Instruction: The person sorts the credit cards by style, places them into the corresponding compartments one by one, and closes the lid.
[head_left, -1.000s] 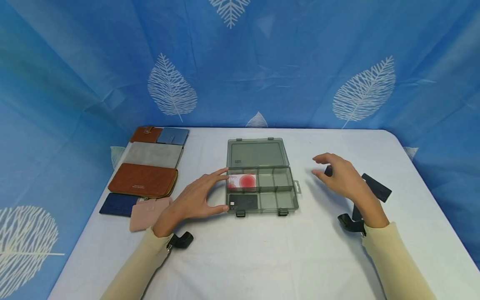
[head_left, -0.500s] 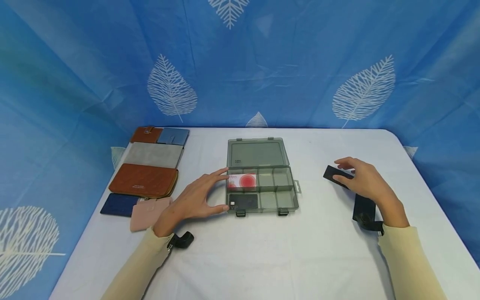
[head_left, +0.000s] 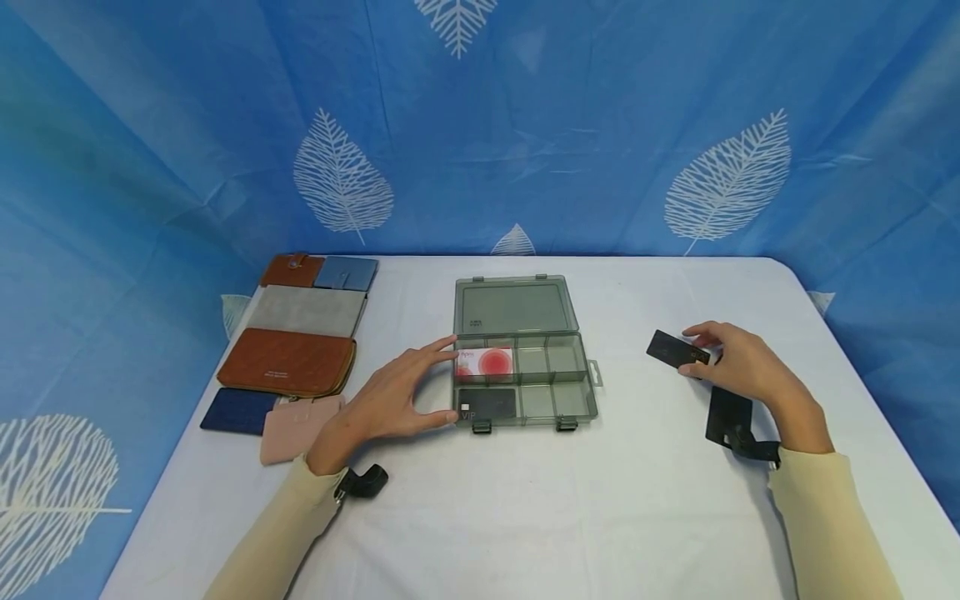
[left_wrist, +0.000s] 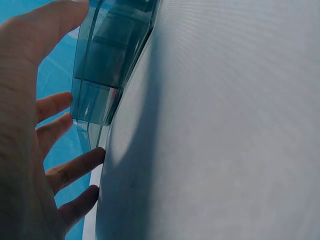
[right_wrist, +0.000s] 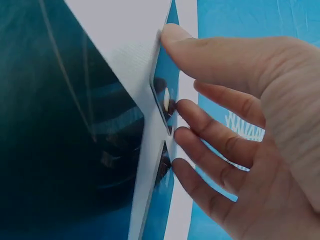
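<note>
My left hand (head_left: 390, 396) touches the left side of a grey translucent compartment box (head_left: 517, 308), its thumb and fingers spread along that side. The box's lid lies folded back. A white card with red circles (head_left: 495, 363) and a black VIP card (head_left: 487, 403) lie in its left compartments. To the right, my right hand (head_left: 742, 364) pinches a black card (head_left: 671, 347) by its edges near the right end; in the right wrist view the thumb is on one edge and fingertips are at the opposite one. Another black card (head_left: 727, 414) lies below that hand.
Wallets lie at the table's left: brown (head_left: 291, 269), light blue (head_left: 347, 272), grey (head_left: 307, 310), large brown zip (head_left: 285, 361), navy (head_left: 238, 410) and pink (head_left: 300, 427). A blue leaf-print curtain (head_left: 525, 167) hangs behind the white table (head_left: 525, 517).
My right hand has moved to the right, and its thumb and fingers have closed on the black card. The card's near edge now looks slightly raised. My left hand has stayed at the box.
</note>
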